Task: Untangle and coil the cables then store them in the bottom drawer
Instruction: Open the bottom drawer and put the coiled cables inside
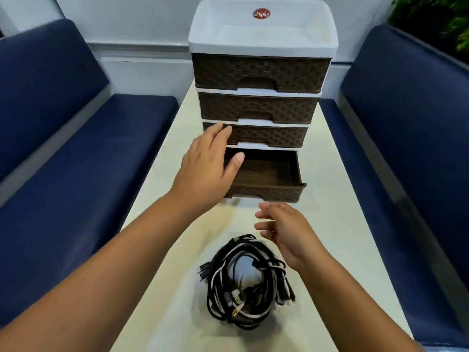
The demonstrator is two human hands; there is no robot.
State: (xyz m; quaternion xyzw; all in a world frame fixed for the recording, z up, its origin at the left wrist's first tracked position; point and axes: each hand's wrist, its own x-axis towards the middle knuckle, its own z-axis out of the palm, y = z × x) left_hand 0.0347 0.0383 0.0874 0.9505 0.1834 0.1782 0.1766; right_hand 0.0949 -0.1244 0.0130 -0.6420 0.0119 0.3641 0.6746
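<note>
A bundle of black and white cables lies in a loose coil on the pale table, near me. Behind it stands a white drawer unit with brown woven-pattern drawers. Its bottom drawer is pulled out and its brown floor shows nothing inside. My left hand reaches forward with straight fingers, at the left side of the unit, over the open drawer's left corner. My right hand hovers just above the far side of the cables, fingers loosely curled, holding nothing.
Dark blue benches run along both sides of the table, one on the left and one on the right. A green plant shows at the top right. The three upper drawers are closed.
</note>
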